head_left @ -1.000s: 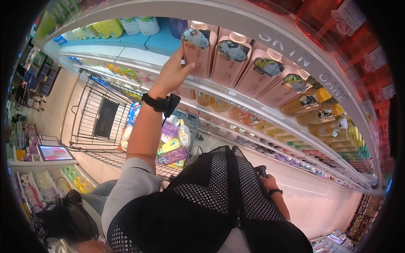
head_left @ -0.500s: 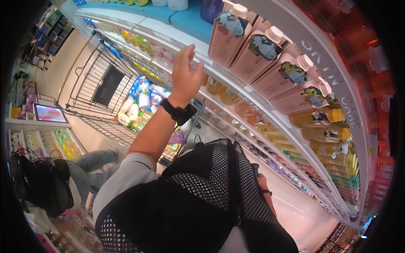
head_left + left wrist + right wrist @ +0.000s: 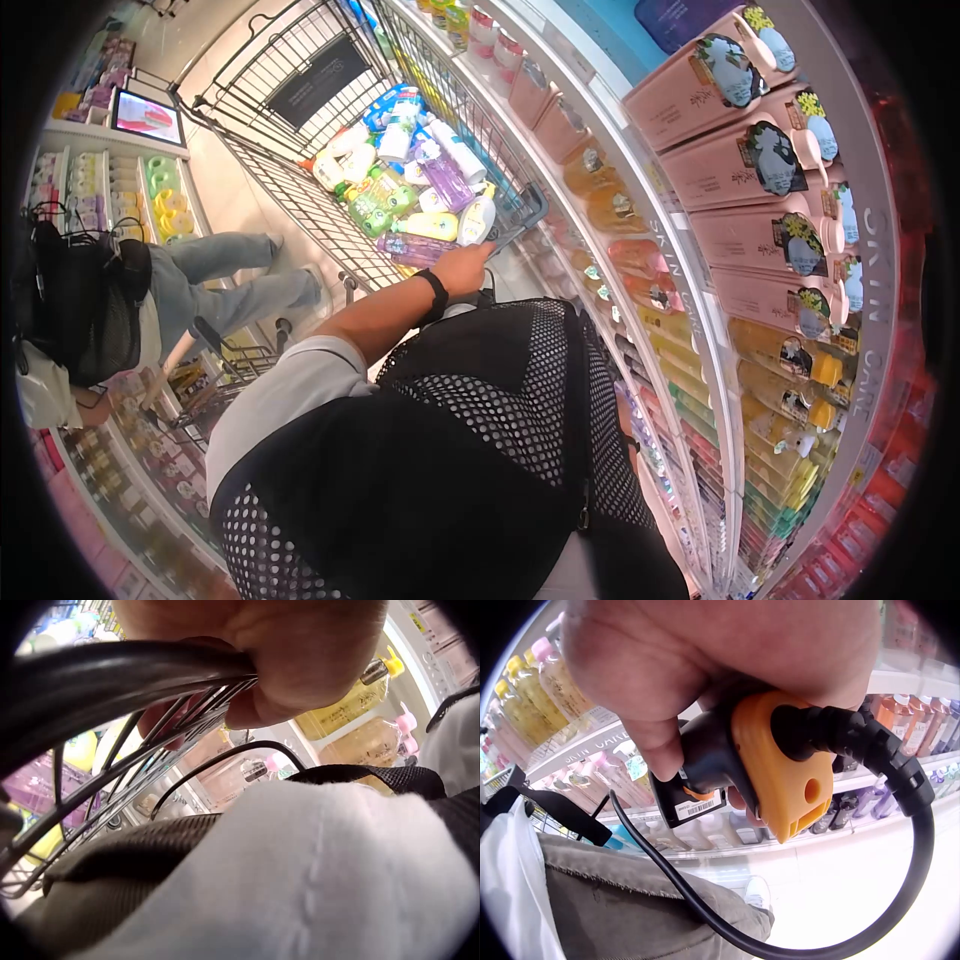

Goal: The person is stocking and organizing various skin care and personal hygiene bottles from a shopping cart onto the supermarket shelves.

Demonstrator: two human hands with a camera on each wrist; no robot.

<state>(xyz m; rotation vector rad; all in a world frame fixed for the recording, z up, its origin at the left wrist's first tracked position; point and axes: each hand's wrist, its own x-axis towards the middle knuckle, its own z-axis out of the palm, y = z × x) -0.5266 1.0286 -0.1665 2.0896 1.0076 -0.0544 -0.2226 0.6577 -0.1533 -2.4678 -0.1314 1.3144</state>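
Note:
My left hand [image 3: 465, 270] is at the near end of the shopping cart [image 3: 537, 203] in the head view. In the left wrist view its fingers curl round the cart's thick dark rail [image 3: 112, 666]. Inside the cart lie several bottles, among them a purple bottle [image 3: 445, 178], a white pump bottle [image 3: 477, 218] and green bottles [image 3: 385, 200]. My right hand [image 3: 720, 645] grips a black-and-orange barcode scanner [image 3: 780, 780] in the right wrist view, its black cable looping down. The vest hides most of that hand in the head view.
Shelves of pink pump bottles [image 3: 690, 75] and yellow-capped bottles [image 3: 780, 360] run along the right. On the left a person in jeans [image 3: 225, 265] stands beside another cart [image 3: 235, 355]. A lit screen [image 3: 147, 117] sits on the left-hand shelves.
My left hand has left the pink bottle on the shelf and come down to the cart's rail. The head view has turned, bringing the cart closer to its middle.

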